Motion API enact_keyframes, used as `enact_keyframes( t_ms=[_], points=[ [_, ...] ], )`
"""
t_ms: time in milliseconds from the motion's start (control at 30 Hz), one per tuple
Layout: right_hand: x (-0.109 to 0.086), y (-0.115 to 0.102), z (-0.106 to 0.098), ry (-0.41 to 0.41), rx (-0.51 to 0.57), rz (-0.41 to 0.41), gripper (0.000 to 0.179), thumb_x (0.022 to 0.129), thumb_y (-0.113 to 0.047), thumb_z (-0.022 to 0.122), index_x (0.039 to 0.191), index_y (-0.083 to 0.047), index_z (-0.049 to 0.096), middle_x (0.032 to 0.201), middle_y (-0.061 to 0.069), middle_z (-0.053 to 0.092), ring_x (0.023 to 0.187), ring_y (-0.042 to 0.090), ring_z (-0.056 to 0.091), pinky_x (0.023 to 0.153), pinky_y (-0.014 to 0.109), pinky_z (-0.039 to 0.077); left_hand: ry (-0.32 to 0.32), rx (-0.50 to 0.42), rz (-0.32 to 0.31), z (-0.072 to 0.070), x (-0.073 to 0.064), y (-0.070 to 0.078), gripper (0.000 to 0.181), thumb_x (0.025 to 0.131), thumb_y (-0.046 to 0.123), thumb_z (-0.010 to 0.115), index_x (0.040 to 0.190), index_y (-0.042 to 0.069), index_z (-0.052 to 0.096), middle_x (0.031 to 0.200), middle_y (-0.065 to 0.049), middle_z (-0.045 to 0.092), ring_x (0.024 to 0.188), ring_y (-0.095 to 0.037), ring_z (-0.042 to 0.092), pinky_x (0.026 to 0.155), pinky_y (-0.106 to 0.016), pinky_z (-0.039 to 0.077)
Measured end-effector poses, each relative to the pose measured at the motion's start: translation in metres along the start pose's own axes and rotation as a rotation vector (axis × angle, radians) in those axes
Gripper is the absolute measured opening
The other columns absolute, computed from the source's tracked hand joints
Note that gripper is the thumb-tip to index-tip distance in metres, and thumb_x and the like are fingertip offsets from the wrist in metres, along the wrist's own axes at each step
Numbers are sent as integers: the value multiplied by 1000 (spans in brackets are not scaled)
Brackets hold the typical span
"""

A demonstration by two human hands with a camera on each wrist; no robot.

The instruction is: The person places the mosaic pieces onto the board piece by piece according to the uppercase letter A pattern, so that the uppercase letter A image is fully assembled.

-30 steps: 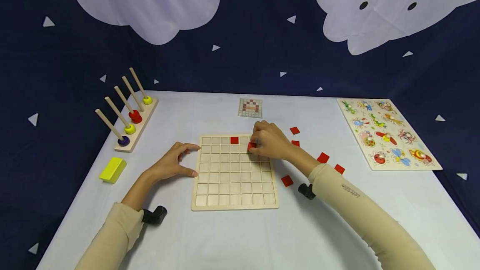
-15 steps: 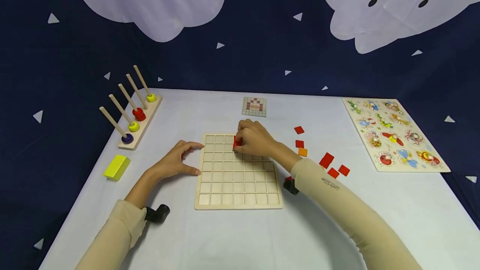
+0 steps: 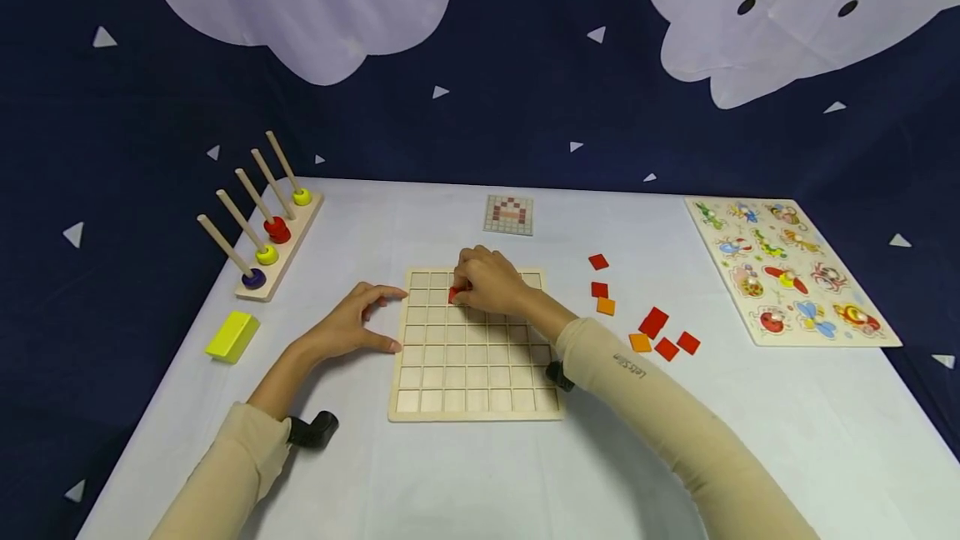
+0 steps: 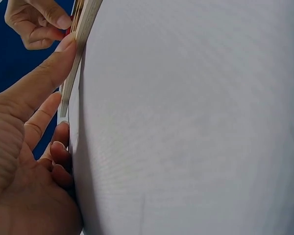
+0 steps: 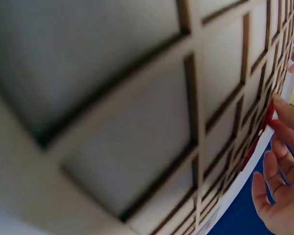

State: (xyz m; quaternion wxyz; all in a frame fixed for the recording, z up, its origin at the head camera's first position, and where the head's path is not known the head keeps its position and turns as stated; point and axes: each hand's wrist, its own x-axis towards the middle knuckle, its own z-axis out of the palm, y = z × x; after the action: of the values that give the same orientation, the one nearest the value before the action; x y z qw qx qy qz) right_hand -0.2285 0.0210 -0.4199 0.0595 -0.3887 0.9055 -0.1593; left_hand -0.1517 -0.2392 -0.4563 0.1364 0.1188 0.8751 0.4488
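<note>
A pale wooden grid board (image 3: 480, 417) lies on the white table. My right hand (image 3: 491, 282) is over its upper part and pinches a red square tile (image 3: 452, 296) between thumb and fingertips. In the right wrist view that red tile (image 5: 270, 113) sits low over the cells, with another bit of red (image 5: 249, 155) beyond it along the far edge. My left hand (image 3: 348, 325) rests at the board's left edge, thumb and index finger spread apart. In the left wrist view the left thumb (image 4: 49, 68) touches the rim. My right hand hides part of the top rows.
Loose red tiles (image 3: 598, 262) and orange tiles (image 3: 606, 306) lie right of the board. A small pattern card (image 3: 509, 215) lies behind it. At left stand a peg stacker (image 3: 258, 290) with coloured rings and a yellow block (image 3: 232, 337). An insect puzzle board (image 3: 791, 273) is at right.
My right hand has moved left across the board's upper rows with the red tile. Its sleeve has uncovered orange tiles at right. The left hand has stayed at the board's edge.
</note>
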Motion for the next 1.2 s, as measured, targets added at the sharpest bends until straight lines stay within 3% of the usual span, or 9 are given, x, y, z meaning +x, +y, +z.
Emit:
enact_keyframes(
  t_ms=[267,567,900,1200],
  points=[
    [-2,-2,3,-1,46,44,13,86,-27,78,86,-14,76,91,1,62,82,18,47,74,35,38,-2,0,1,0,-1,-2,78,70,21,91,138,13,55,113,-13,44,93,-22,35,81,-33,33],
    [-22,4,-19,50,38,35,27,90,-29,73,110,-10,76,108,6,64,96,22,50,83,41,40,-8,6,-16,-1,1,-1,80,69,21,91,139,14,54,114,-12,43,93,-22,35,82,-36,34],
    [-87,22,-32,92,51,49,19,86,-21,76,100,-8,78,102,6,64,96,23,49,83,43,39,-4,12,-19,1,3,-2,80,69,20,91,140,14,54,113,-13,43,91,-23,35,82,-37,34],
    [-145,43,-34,74,106,115,23,75,-20,85,96,-13,79,97,0,63,95,18,49,84,40,35,2,0,-17,1,2,-1,80,68,18,91,139,13,55,112,-13,42,91,-23,35,81,-36,34]
  ],
)
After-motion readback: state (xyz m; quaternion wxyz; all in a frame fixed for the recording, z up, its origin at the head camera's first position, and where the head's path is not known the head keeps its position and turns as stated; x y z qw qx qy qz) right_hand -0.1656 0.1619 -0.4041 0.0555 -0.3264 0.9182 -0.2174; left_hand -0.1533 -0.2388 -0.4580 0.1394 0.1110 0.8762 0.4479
